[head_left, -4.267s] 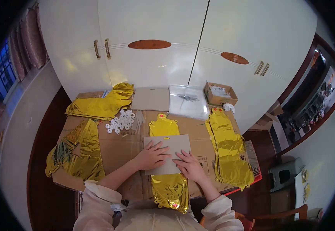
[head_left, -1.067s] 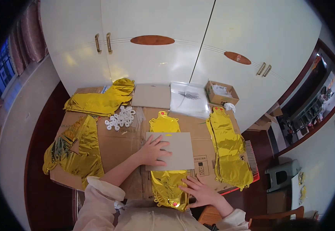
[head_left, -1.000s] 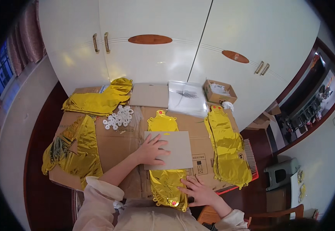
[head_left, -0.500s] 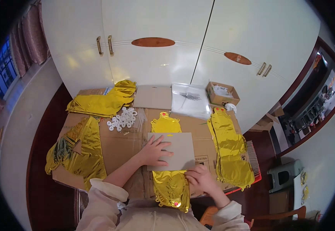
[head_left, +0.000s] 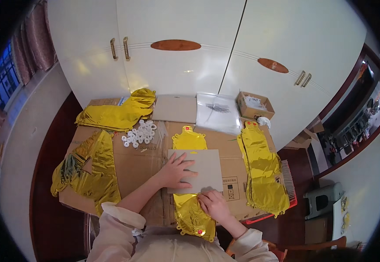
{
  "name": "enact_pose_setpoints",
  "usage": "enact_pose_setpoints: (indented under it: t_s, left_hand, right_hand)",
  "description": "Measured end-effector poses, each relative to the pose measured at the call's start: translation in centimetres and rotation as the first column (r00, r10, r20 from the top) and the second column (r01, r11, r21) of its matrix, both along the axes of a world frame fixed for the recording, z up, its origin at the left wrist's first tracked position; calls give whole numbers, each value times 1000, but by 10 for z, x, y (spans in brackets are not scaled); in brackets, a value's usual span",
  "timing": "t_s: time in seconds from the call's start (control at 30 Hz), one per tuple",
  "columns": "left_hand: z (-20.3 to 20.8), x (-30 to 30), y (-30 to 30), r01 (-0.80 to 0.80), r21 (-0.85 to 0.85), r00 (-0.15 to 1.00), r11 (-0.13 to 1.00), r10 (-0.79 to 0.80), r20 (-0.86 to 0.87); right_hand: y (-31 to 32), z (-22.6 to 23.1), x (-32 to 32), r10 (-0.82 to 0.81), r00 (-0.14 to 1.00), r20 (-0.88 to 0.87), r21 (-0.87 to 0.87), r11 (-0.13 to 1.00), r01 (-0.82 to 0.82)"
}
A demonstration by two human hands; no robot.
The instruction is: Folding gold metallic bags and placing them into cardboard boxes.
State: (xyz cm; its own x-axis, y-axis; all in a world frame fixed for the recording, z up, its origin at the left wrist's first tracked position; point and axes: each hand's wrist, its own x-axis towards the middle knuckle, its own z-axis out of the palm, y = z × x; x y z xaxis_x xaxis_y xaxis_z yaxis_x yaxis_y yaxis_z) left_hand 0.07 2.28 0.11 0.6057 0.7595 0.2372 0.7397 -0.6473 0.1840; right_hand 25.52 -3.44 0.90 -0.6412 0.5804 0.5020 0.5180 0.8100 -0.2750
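Note:
A flat gold foil balloon (head_left: 190, 218) lies lengthwise on the cardboard in front of me, its ends showing above and below a grey card (head_left: 208, 168). My left hand (head_left: 176, 171) presses flat on the card with fingers spread. At the card's lower edge, my right hand (head_left: 215, 206) has its fingers bent and pinched against the foil's right side. The fingertips partly hide what they grip there. The balloon's middle is hidden under the card.
More gold foil balloons lie left (head_left: 100, 168), far left (head_left: 115, 114) and right (head_left: 263, 168). White rings (head_left: 141, 133) sit in a pile beyond my left hand. Behind are another card (head_left: 174, 109), clear plastic sleeves (head_left: 218, 114) and a small box (head_left: 254, 105).
My right hand has moved left and slightly up, from the balloon's right edge onto the foil just below the card. My left hand stays on the card.

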Motion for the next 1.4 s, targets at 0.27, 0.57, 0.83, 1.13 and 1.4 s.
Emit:
enact_pose_setpoints:
  t_s: [0.27, 0.57, 0.83, 1.13, 1.4]
  left_hand:
    - [0, -1, 2, -3, -12, 1000, 1000, 3, 2]
    - [-7, -2, 3, 0, 53, 1000, 999, -1, 19]
    - [-3, -2, 2, -2, 65, 1000, 998, 1, 14]
    - [-14, -5, 7, 13, 78, 1000, 997, -12, -19]
    - [-10, -4, 4, 7, 31, 1000, 999, -7, -3]
  right_hand:
    - [1, -1, 1, 8, 999, -32, -92, 996, -11]
    - [6, 14, 2, 48, 996, -80, -112, 992, -57]
    - [7, 3, 6, 64, 986, 154, -145, 989, -42]
    - [26, 5, -40, 535, 802, 266, -169, 845, -507]
    - [21, 0, -29, 603, 720, 343, -196, 796, -573]
